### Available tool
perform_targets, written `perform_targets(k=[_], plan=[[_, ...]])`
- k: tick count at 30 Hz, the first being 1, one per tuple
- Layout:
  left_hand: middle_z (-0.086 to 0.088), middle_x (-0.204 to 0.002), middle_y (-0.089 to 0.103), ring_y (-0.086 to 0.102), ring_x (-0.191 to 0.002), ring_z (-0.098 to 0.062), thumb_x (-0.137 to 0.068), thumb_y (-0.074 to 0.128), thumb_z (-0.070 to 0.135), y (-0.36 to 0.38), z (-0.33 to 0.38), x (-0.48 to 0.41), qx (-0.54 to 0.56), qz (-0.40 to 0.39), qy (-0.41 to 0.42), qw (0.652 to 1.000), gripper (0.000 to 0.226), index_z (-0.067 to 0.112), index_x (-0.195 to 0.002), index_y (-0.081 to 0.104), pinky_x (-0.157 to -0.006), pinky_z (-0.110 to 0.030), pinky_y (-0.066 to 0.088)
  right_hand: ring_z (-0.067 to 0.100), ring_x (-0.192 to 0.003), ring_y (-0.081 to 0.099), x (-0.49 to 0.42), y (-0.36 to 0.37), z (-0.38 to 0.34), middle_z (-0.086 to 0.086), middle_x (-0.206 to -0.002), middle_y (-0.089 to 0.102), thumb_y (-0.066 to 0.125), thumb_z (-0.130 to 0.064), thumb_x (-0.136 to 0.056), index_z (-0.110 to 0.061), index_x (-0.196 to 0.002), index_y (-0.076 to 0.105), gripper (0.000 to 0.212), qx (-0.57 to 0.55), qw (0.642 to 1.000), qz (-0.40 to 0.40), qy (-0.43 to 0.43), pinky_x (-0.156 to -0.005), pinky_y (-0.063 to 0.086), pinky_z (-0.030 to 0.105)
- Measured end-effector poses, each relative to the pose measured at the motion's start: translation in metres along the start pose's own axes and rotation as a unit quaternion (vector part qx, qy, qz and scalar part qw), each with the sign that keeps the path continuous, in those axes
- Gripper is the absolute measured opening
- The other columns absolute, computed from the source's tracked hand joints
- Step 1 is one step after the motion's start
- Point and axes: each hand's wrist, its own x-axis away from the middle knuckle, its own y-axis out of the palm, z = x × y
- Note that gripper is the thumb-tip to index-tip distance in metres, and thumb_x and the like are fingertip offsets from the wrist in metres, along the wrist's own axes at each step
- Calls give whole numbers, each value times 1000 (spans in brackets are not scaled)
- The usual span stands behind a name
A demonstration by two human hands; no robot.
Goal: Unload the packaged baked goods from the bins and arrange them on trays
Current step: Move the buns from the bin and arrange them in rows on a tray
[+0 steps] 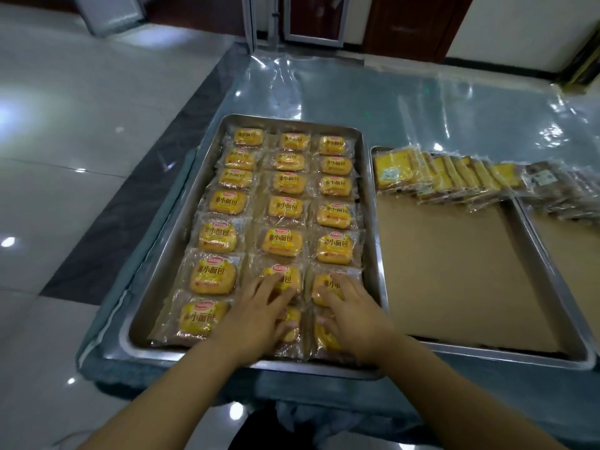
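now twenty-one bun packets (284,206) fill one tray (292,121).

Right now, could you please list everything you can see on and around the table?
left tray: one, steel, near left of the table
bun packs: twenty-one, yellow in clear wrap, three columns of seven filling the left tray
middle tray: one, steel with a brown liner, right of the left tray
cake slice packs: one overlapping row, too overlapped to count, yellow, far end of the middle tray
third tray: one, brown-lined, cut off at the right edge
dark packs: several, brown, far end of the third tray
plastic sheet: one, clear, over the table
cloth: one, blue-grey, draped over the table edge
floor: pale glossy tiles, left
left grip: fingers spread on the near middle-column packs
right grip: fingers spread on the near right-column packs
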Motion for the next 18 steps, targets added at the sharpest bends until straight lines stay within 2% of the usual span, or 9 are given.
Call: perform_targets(k=[3, 6, 9, 13, 18], plan=[[8, -153, 8, 5, -139, -19, -89, 44, 56, -7, -2, -3, 16, 3, 6, 1000, 61, 36, -143, 26, -111, -43, 23, 25, -139, 14, -2, -11, -2, 5, -152, 21, 48, -42, -92, -22, -139, 40, 51, -13, 1000, 24, -16, -114, 20, 39], [8, -147, 26, 18, -134, -15, -88, 47, 54, -18, -9, -5, 37, 70, 18, 997, 50, 36, -134, 41, -109, -36, 25, 20, -134, 22, -7, -21, -6, 1, -145, 34, 53, -40, -90, -24, -134, 46, 47, -44, 997, 66, -19, -111, 23, 34], [7, -142, 34, 23, -130, -14, -87, 46, 53, -31, -28, -9, 68, 130, -30, 989, 50, 34, -133, 42, -106, -35, 28, 16, -130, 27, -17, -30, -8, -3, -139, 40, 54, -38, -91, -24, -132, 48, 44, -74, 994, 83, -21, -109, 24, 30], [1, -144, 31, 20, -134, -18, -92, 41, 46, -46, -65, -30, 55, 145, -83, 984, 46, 28, -134, 39, -107, -41, 29, 16, -123, 35, -38, -40, -12, -3, -130, 48, 55, -35, -91, -22, -126, 53, 38, -98, 990, 99, -10, -102, 33, 30], [0, -157, 10, -3, -144, -22, -97, 34, 40, -52, -109, -65, 51, 102, -93, 989, 54, 22, -146, 21, -115, -43, 11, 14, -119, 40, -67, -52, -20, -4, -128, 50, 53, -33, -91, -24, -127, 51, 38, -113, 988, 108, 13, -98, 38, 32]])
